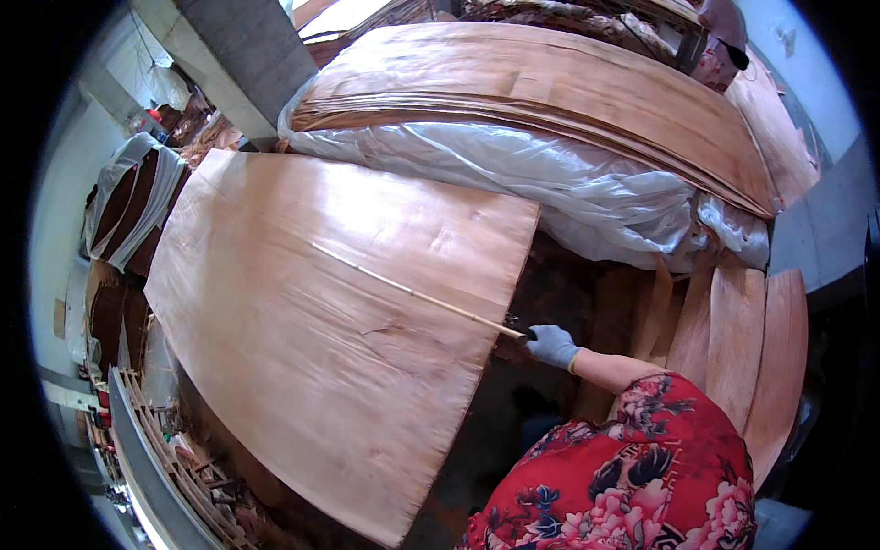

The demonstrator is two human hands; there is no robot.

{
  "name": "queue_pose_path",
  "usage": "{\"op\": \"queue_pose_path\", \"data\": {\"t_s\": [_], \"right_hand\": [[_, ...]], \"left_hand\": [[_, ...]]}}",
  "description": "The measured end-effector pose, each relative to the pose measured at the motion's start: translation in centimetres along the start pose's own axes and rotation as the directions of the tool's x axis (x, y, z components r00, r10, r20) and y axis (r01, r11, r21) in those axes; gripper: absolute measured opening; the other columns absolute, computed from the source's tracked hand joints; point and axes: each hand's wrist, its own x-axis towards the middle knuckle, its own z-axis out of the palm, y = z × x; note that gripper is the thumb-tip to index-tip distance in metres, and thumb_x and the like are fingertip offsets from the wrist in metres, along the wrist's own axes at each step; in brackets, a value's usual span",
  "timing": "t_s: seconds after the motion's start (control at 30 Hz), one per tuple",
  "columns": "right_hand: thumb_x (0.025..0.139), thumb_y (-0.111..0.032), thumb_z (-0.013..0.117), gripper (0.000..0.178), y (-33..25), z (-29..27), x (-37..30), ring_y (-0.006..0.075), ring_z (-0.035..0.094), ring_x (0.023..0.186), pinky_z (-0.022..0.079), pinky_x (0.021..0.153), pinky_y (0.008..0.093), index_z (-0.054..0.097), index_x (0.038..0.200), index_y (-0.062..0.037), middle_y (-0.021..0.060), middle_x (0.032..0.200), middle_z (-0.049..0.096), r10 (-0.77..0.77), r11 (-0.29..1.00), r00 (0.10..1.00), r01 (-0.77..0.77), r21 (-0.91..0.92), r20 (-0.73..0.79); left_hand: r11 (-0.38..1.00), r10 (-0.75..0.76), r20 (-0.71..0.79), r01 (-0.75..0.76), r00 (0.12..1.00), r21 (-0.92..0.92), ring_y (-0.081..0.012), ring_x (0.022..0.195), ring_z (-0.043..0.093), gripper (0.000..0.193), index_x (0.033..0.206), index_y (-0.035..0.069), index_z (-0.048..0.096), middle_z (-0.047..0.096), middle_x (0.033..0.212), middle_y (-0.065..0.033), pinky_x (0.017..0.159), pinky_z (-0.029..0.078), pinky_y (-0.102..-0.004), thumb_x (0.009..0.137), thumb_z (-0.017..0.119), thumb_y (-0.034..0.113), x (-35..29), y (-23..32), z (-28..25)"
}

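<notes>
Gripping that probably light, stiff stick [412, 292], your right hand [554, 348] curls closed around its right end, seemingly the surest hold, left hand out of sight!

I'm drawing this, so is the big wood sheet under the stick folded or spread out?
Spread out: the big wood sheet lies wide open, its edges apart, with no part doubled over. The stick reaches over it.

We see 1 grey pillar [243, 64] beside a broad stack of brown sheets [513, 78], white plastic sheeting [477, 163] crumpled along the stack's near side, and a partly draped pile [131, 206] at left.
</notes>
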Motion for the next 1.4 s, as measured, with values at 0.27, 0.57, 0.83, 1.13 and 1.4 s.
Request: {"op": "queue_pose_path", "data": {"t_s": [0.27, 0.57, 0.83, 1.13, 1.4], "right_hand": [[0.080, -0.039, 0.055, 0.036, -7.7, 11.5, -3.7, 0.0381, 0.060, 0.074, 0.046, 0.064, 0.0447, 0.063, 0.079, -0.0035, 0.0211, 0.075, 0.062, -0.123, 0.987, 0.992, 0.124, 0.098, -0.008], [0.081, -0.039, 0.055, 0.037, -18.1, 22.2, -14.7, 0.0356, 0.062, 0.076, 0.047, 0.066, 0.0443, 0.064, 0.088, -0.0036, 0.0211, 0.078, 0.063, -0.155, 0.987, 0.987, 0.157, -0.037, 0.046], [0.085, -0.029, 0.058, 0.023, -27.1, 41.4, -14.8, 0.0091, 0.036, 0.034, 0.028, 0.031, 0.0275, 0.054, 0.072, -0.0104, -0.0035, 0.049, 0.041, -0.216, 0.914, 0.964, 0.144, 0.379, 0.153], [0.084, -0.025, 0.059, 0.016, -46.6, 59.4, -35.2, 0.0081, 0.035, 0.034, 0.029, 0.030, 0.0256, 0.058, 0.082, -0.0084, -0.0036, 0.051, 0.041, -0.457, 0.835, 0.739, 0.163, 0.526, 0.495], [0.087, -0.024, 0.055, 0.023, -54.8, 76.8, -58.2, 0.0091, 0.043, 0.045, 0.035, 0.040, 0.0249, 0.062, 0.099, -0.0050, -0.0020, 0.059, 0.048, -0.538, 0.843, 0.366, 0.255, 0.474, 0.760]], "left_hand": [[0.991, 0.110, -0.009, -0.110, 0.994, -0.074, -0.0230, 0.068, 0.059, 0.016, 0.094, 0.003, 0.051, 0.060, 0.085, -0.0122, 0.060, 0.048, -0.0361, 0.085, 0.046, 0.015, 0.6, -0.8, -8.5], [0.927, 0.027, -0.203, -0.101, 0.979, -0.362, -0.0208, 0.071, 0.058, 0.021, 0.103, 0.002, 0.052, 0.060, 0.090, -0.0109, 0.062, 0.047, -0.0323, 0.086, 0.049, 0.014, -3.9, -17.3, -24.7], [0.835, -0.116, -0.416, -0.138, 0.902, -0.533, -0.0187, 0.073, 0.056, 0.027, 0.111, 0.002, 0.053, 0.061, 0.094, -0.0097, 0.064, 0.046, -0.0290, 0.087, 0.052, 0.014, -15.7, -36.1, -29.4], [0.393, -0.418, -0.351, -0.182, 0.838, -0.902, -0.0242, 0.067, 0.055, 0.031, 0.115, 0.014, 0.050, 0.064, 0.097, -0.0174, 0.065, 0.046, -0.0427, 0.088, 0.051, 0.030, -18.8, -51.4, -25.9], [0.764, 0.312, -0.827, -0.641, 0.468, -0.074, -0.0262, 0.091, 0.059, 0.036, 0.116, 0.010, 0.056, 0.059, 0.111, -0.0107, 0.080, 0.047, -0.0389, 0.082, 0.056, 0.020, -6.4, -47.1, -54.9]]}}
